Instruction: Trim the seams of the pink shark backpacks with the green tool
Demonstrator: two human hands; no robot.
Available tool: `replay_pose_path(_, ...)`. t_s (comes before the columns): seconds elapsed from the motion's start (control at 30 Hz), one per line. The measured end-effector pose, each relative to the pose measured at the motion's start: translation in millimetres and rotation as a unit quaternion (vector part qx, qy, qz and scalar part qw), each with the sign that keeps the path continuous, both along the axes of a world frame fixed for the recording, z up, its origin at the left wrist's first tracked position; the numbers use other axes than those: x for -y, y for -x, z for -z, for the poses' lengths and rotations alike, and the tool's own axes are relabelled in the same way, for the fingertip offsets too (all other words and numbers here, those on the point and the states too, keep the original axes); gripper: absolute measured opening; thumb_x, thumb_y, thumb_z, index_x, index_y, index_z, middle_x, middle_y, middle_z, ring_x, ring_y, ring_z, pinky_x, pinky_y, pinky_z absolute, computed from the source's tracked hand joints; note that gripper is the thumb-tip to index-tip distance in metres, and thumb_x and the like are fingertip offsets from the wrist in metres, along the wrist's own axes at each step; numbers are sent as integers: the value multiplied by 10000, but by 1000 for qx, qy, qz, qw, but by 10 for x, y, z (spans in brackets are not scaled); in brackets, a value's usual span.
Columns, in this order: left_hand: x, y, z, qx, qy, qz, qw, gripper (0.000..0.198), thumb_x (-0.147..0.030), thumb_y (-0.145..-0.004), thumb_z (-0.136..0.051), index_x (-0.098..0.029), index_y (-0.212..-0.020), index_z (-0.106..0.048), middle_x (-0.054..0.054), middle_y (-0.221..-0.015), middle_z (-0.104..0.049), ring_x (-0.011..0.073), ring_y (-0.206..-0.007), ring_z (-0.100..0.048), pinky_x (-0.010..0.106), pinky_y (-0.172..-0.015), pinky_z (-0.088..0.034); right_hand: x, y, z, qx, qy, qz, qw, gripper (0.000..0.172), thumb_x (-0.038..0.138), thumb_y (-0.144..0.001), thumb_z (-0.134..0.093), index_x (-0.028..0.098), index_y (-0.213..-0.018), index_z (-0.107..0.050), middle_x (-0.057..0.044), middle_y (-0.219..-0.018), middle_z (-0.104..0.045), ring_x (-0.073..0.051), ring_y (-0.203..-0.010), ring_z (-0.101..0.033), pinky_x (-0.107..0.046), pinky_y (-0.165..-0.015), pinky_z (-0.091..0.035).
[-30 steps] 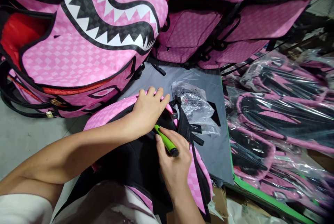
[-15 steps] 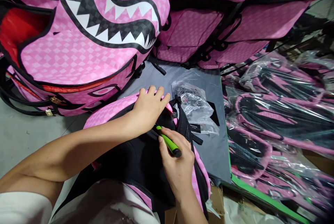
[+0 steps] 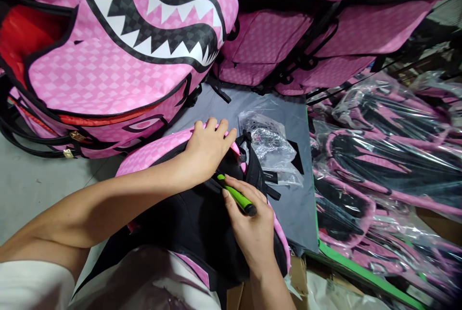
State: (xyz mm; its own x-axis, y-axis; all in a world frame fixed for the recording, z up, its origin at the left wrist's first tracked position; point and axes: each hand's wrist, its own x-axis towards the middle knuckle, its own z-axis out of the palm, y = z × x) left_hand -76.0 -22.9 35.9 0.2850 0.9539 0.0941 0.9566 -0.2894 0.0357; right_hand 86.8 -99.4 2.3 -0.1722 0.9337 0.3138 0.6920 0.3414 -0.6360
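Observation:
A pink-and-black backpack [image 3: 187, 226] lies in front of my body with its black side up. My left hand [image 3: 209, 148] grips its pink checkered edge, fingers curled over the far side. Between the thumb and fingers of my right hand [image 3: 250, 213] is a green pen-shaped tool [image 3: 238, 196] with a black butt end. It slants toward the black fabric just below my left palm. The tool's tip is hidden there, so I cannot tell its kind. Beside the right hand runs a black strap [image 3: 255, 165] of the backpack.
A large pink backpack with shark teeth [image 3: 140, 74] stands open at the left, red lining showing. More pink bags [image 3: 274, 40] stand at the back. Clear plastic packets [image 3: 269, 141] lie on the grey tabletop [image 3: 301, 213]. Plastic-wrapped pink-and-black items [image 3: 378, 161] are piled right, beyond a green edge.
My right hand and the butt end of the green tool have shifted slightly right. The left hand keeps its place on the backpack's edge.

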Motion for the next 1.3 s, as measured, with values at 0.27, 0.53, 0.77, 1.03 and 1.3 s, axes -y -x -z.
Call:
replay_pose_path(0.27, 14, 10, -75, 1, 15, 5, 1000, 536, -124, -934, -449, -200, -1462, -406, 121, -1486, -446, 311, -1218, -478, 416, -869, -438, 3, 5, -9, 1, 1, 1, 1000, 188, 243, -874, -657, 248, -1047, -729, -60, -1069, -754, -232, -998, -682, -442, -899, -510)
replay_pose_path(0.53, 6, 11, -80, -10, 20, 1, 1000, 523, -108, -961, -361, -224, -1469, -406, 112, -1482, -456, 292, -1189, -494, 410, -869, -434, -84, 150, -15, -13, -1, -20, 1000, 183, 239, -871, -642, 249, -1032, -731, -62, -1071, -759, -234, -997, -694, -454, -919, -509)
replay_pose_path(0.77, -1, 10, -133, -25, 43, 7, 999, 580, -114, -936, -437, -208, -1503, -360, 118, -1535, -399, 320, -1226, -479, 428, -889, -446, -51, 131, -39, 3, -24, -12, 1000, 179, 237, -869, -646, 235, -1029, -727, -51, -1027, -766, -224, -959, -703, -414, -879, -496)
replay_pose_path(1.03, 55, -5, -144, -29, 37, -2, 999, 621, -130, -914, -491, -216, -1510, -342, 113, -1522, -410, 320, -1232, -469, 440, -884, -461, 24, 57, -43, 43, -65, -5, 997, 176, 240, -879, -632, 218, -1028, -722, -58, -999, -766, -218, -911, -702, -393, -834, -484)
replay_pose_path(1.3, 220, -24, -215, -34, 12, -17, 999, 582, -88, -924, -412, -209, -1492, -365, 118, -1443, -479, 316, -1192, -491, 445, -856, -482, 109, 52, -13, 26, -88, -1, 996, 174, 235, -870, -644, 209, -1018, -730, -56, -980, -765, -219, -893, -699, -390, -825, -465)
